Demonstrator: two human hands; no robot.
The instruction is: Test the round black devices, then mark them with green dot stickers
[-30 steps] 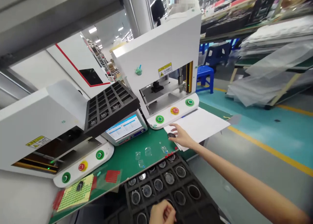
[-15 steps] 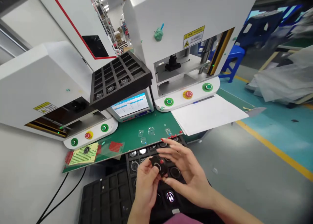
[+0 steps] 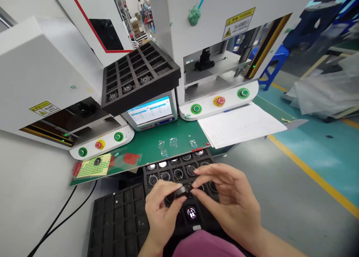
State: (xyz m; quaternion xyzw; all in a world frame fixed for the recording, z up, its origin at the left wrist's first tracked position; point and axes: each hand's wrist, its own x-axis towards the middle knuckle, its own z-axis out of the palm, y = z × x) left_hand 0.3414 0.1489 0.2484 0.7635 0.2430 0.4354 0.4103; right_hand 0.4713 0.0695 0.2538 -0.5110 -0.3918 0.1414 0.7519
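A dark round watch case (image 3: 182, 191) is held up edge-on between both hands, above a black foam tray (image 3: 171, 163). My left hand (image 3: 160, 208) grips its left side between thumb and index finger. At the opposite edge, my right hand (image 3: 231, 193) pinches the case with thumb and fingertips. Several round watch cases, one being a watch with a lit screen (image 3: 192, 213), lie in the tray's compartments below. The hands cover part of the tray, and the held case's flat faces are turned mostly out of sight.
Two white press machines (image 3: 221, 100) flank a small monitor (image 3: 151, 109). A raised foam tray (image 3: 141, 100) holds several watch cases. Papers (image 3: 238, 124), clear film pieces (image 3: 173, 142) and a yellow-green dotted sheet (image 3: 95, 165) lie on the green table. Another foam tray (image 3: 117, 219) sits lower left.
The watch case has turned from showing its back with a red spot to edge-on. My right hand, spread beside it before, now pinches its edge. The camera view has shifted slightly.
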